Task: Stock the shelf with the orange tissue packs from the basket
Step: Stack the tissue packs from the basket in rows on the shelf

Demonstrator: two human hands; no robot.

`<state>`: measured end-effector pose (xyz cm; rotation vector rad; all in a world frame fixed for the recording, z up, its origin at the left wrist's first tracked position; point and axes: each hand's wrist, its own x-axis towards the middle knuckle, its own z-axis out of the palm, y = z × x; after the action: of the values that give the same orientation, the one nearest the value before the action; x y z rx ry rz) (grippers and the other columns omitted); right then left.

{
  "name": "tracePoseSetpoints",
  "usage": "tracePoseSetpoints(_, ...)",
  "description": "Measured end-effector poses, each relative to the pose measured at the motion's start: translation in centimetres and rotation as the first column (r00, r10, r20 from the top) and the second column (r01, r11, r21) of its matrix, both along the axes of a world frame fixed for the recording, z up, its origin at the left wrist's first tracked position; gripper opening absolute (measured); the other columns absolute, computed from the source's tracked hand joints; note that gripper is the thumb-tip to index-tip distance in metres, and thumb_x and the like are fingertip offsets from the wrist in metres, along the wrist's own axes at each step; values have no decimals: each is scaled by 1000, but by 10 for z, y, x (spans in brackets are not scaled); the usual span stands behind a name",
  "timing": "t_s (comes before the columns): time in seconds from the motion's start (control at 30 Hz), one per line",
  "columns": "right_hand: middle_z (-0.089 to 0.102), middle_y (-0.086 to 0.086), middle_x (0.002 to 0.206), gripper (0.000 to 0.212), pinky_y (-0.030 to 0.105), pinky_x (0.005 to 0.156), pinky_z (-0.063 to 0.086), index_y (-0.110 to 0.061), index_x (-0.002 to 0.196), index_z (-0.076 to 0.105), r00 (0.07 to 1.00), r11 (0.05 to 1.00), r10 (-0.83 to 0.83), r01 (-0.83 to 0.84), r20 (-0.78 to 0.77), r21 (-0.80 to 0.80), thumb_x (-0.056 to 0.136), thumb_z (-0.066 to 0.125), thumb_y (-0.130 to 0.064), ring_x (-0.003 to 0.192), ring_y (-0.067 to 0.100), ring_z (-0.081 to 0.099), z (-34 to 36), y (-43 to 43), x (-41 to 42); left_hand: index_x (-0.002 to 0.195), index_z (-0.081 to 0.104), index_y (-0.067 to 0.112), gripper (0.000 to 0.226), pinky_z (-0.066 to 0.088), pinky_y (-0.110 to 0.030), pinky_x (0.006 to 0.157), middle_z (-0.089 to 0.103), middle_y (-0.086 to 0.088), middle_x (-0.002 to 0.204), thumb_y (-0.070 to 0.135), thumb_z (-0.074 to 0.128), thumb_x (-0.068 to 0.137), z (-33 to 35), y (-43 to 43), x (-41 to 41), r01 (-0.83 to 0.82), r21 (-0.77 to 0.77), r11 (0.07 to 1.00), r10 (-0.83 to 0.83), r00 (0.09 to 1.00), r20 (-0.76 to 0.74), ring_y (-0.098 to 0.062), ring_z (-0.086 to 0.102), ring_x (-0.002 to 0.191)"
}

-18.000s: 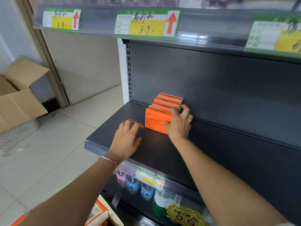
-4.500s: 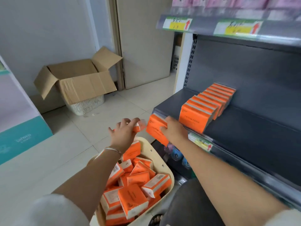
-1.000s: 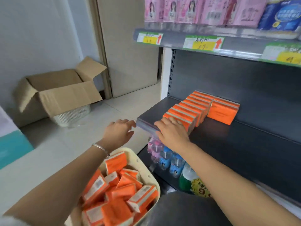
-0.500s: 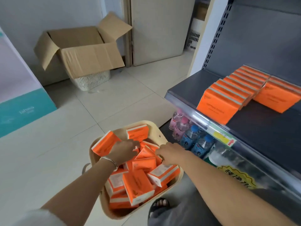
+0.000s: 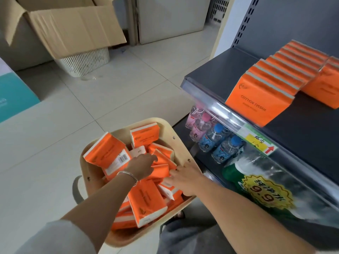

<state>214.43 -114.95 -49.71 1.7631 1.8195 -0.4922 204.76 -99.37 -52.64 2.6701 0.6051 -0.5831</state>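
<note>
A beige basket (image 5: 184, 151) on the floor holds several loose orange tissue packs (image 5: 146, 198). My left hand (image 5: 142, 166) reaches down into it, fingers bunched over one pack; its grip is hidden. My right hand (image 5: 184, 177) lies beside it inside the basket, fingers spread and touching a pack near the right rim. On the dark grey shelf (image 5: 220, 74) to the right, a row of orange packs (image 5: 256, 101) stands on edge from front to back. A second row (image 5: 324, 88) starts to its right.
Small pink and blue bottles (image 5: 211, 138) and large green-capped water bottles with a 9.9 sticker (image 5: 266, 195) fill the shelf below. An open cardboard box (image 5: 73, 26) rests on a white basket (image 5: 86, 63) at the back left. A teal-and-white box (image 5: 14, 96) stands at the left.
Since one second ago both hands have left the shelf's front edge and gone down into the basket. My view has tipped down with them.
</note>
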Motion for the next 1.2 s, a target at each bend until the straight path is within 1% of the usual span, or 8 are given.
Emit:
tracePoseSetpoints(0.13, 58, 5, 113, 32, 40, 72, 43, -18, 119, 44, 985, 981, -144, 154, -91, 117, 89, 53, -14, 100, 29, 59, 1, 9, 13, 139, 38, 27, 53, 43, -38, 97, 45, -2, 140, 17, 50, 89, -15, 7, 9, 10, -12, 1000, -11, 993, -119, -24, 44, 128)
tracePoseSetpoints(0.37, 53, 3, 89, 17, 36, 63, 46, -18, 107, 48, 962, 978, -209, 211, -178, -10, 91, 50, -14, 84, 23, 56, 11, 7, 24, 117, 55, 26, 42, 40, -47, 96, 54, 1, 123, 36, 66, 78, -29, -14, 18, 66, 29, 997, -56, 960, -273, -25, 54, 113)
tracePoseSetpoints(0.5, 42, 0, 77, 47, 38, 64, 46, -20, 136, 32, 953, 965, -253, 260, -169, 25, 93, 47, -13, 79, 24, 50, 34, 5, 18, 130, 44, 27, 47, 40, -52, 98, 47, -6, 129, 36, 56, 85, 0, -8, 17, -12, 94, 995, 24, 992, -126, -31, 48, 121)
tracePoseSetpoints(0.57, 53, 7, 96, 61, 39, 69, 45, -22, 147, 15, 942, 953, -287, 299, -175, 51, 95, 47, -17, 84, 26, 52, 53, 4, 13, 128, 43, 27, 41, 39, -55, 98, 49, -5, 128, 31, 51, 88, 23, 0, 14, -61, 122, 991, 68, 996, -53, -32, 48, 122)
tracePoseSetpoints(0.67, 55, 13, 117, 49, 44, 82, 47, -18, 141, 26, 917, 915, -343, 375, -203, 151, 96, 44, -29, 104, 33, 57, 77, 2, 9, 129, 42, 25, 39, 46, -46, 90, 54, -5, 125, 26, 46, 91, 61, 9, 9, -91, 201, 975, 79, 995, 63, -32, 51, 119)
tracePoseSetpoints(0.77, 56, 11, 116, 39, 41, 76, 45, -15, 127, 38, 877, 826, -422, 477, -232, 301, 94, 45, -34, 106, 33, 58, 100, 1, 14, 126, 41, 22, 35, 47, -46, 85, 54, -5, 121, 20, 45, 91, 98, 11, 8, -176, 267, 948, 117, 968, 222, -31, 49, 117)
tracePoseSetpoints(0.9, 58, 8, 115, 36, 38, 73, 47, -19, 125, 40, 856, 675, -439, 514, -272, 530, 91, 51, -25, 105, 30, 59, 144, -10, 27, 127, 41, 20, 38, 44, -44, 87, 50, -4, 125, 21, 49, 90, 149, 2, 13, -258, 268, 928, 123, 893, 433, -30, 46, 118)
tracePoseSetpoints(1.2, 49, 11, 135, 56, 43, 99, 39, -18, 145, 30, 824, 299, -459, 495, -332, 816, 94, 50, -24, 124, 31, 45, 233, -65, 45, 123, 48, 13, 43, 41, -44, 82, 52, -12, 118, 35, 60, 89, 248, -40, 47, -325, 113, 939, 109, 594, 797, -37, 48, 107)
